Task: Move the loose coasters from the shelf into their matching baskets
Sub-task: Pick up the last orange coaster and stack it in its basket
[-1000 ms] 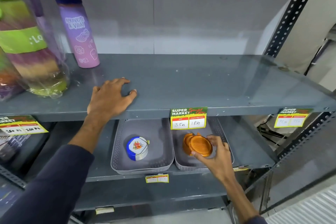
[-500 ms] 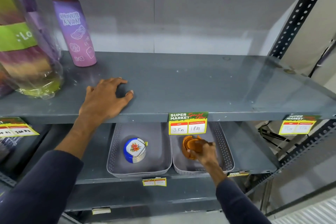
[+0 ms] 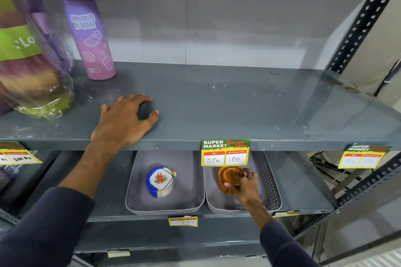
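Orange coasters (image 3: 227, 178) lay stacked inside right basket (image 3: 270, 182), under price tag (image 3: 225, 152) | right hand (image 3: 243, 184) fingers clamped on stack | blue floral coasters (image 3: 160, 181) sat in left basket (image 3: 134, 182), left of tag | left hand (image 3: 123, 123) rested on upper shelf (image 3: 238, 104) above left basket, fingers spread, holding nothing

Purple bottle (image 3: 89, 34) beside wrapped pkg (image 3: 28, 67), price tag (image 3: 225, 152).

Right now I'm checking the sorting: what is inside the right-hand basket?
The right-hand basket holds a stack of orange coasters, gripped by the right hand. The hand and the price tag cover part of the stack and the basket floor, so any other contents cannot be seen.
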`<state>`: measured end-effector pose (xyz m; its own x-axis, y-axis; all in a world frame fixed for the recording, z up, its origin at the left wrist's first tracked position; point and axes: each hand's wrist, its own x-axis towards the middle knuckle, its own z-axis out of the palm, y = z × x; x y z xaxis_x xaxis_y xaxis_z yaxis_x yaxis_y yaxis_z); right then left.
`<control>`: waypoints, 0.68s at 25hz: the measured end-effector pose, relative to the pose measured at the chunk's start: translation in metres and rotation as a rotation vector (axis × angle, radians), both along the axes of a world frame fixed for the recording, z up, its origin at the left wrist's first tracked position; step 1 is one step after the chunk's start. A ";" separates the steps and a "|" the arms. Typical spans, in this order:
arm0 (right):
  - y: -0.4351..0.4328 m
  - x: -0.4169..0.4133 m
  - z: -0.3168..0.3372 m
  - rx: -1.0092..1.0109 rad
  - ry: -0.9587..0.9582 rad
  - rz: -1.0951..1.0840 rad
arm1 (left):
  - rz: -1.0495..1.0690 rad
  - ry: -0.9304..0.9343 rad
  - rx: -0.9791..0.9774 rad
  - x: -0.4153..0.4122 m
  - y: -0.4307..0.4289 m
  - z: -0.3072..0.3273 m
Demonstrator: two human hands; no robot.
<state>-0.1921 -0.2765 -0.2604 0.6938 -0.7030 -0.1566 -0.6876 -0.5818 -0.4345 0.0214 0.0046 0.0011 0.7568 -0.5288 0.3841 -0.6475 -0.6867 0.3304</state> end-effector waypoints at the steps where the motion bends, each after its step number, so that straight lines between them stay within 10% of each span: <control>1: -0.001 0.000 0.001 -0.027 0.017 0.013 | 0.002 0.003 0.002 0.000 0.000 0.000; 17: -0.018 0.026 0.005 -0.100 0.277 0.286 | 0.007 0.006 0.023 0.001 0.001 0.000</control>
<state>-0.1661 -0.2946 -0.2557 0.8048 -0.5088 -0.3056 -0.5747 -0.7967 -0.1869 0.0223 0.0053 0.0011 0.7627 -0.5325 0.3669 -0.6409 -0.6985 0.3185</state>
